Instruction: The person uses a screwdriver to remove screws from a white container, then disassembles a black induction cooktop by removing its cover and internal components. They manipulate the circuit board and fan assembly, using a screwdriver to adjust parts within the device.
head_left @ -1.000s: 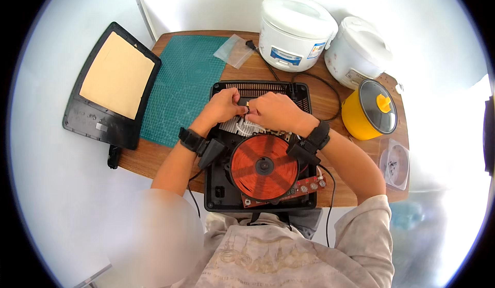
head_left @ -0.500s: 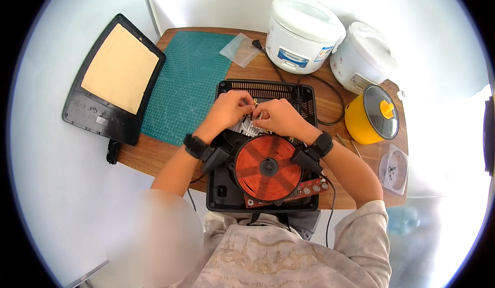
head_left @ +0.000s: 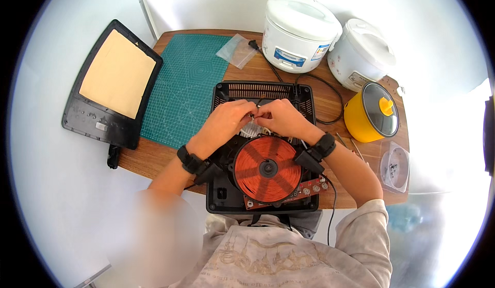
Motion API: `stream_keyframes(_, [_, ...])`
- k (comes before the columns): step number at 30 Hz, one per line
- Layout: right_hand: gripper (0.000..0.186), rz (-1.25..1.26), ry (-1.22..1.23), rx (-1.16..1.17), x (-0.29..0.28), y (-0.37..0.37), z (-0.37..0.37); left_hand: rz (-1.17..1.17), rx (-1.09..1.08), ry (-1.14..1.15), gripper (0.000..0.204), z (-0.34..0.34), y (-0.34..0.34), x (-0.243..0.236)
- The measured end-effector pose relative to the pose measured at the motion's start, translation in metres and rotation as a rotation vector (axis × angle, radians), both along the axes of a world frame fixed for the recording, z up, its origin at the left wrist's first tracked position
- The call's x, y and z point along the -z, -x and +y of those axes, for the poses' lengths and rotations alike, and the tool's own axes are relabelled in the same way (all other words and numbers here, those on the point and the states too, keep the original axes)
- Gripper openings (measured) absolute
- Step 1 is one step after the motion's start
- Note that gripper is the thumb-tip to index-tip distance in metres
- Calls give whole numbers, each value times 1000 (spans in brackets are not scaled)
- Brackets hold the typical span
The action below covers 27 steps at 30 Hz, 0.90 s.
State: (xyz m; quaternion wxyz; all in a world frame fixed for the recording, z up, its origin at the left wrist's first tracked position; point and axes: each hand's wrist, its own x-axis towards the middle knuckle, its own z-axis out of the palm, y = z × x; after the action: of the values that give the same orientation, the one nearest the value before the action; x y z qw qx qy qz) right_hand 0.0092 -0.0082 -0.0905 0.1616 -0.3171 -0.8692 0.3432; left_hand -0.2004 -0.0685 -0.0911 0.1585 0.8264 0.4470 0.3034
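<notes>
An opened induction cooker base (head_left: 220, 189) lies in front of me, with an orange copper coil (head_left: 246, 169), a red button board (head_left: 309, 191) and a silver heatsink (head_left: 250, 129) inside. Both hands meet over the heatsink, behind the coil. My left hand (head_left: 230, 121) has its fingertips pinched, and my right hand (head_left: 284, 120) is curled closed with its fingertips beside those of the left. A small dark piece shows between them, too small to name. Black bands with boxy devices sit on both my wrists.
The detached black cover (head_left: 82, 117) lies left, beside a green cutting mat (head_left: 183, 87). Behind are a plastic bag (head_left: 234, 51), power cord (head_left: 337, 92) and two white rice cookers (head_left: 291, 35) (head_left: 361, 56). Right are a yellow pot (head_left: 356, 120), thin tools (head_left: 356, 146) and a clear container (head_left: 394, 169).
My left hand has shifted a little down and rightward, and its fingertips have come closer to my right hand's. The small yellow piece seen earlier between the hands is now hidden.
</notes>
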Motion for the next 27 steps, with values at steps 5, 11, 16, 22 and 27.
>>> stream_keyframes(5, [19,40,-57,-88,4,-4,3,109,85,-14,17,11,9,-2])
stream_keyframes(11, [25,13,18,-145,1,-8,1,225,203,61,17,17,21,-7])
stream_keyframes(16, [28,12,87,-113,-5,-17,5,236,199,107,17,17,20,-6])
stream_keyframes(22, [28,34,137,-44,-17,-34,6,206,129,80,17,15,19,-1])
stream_keyframes(27, [27,22,120,-30,-20,-45,4,149,116,137,18,15,20,-4])
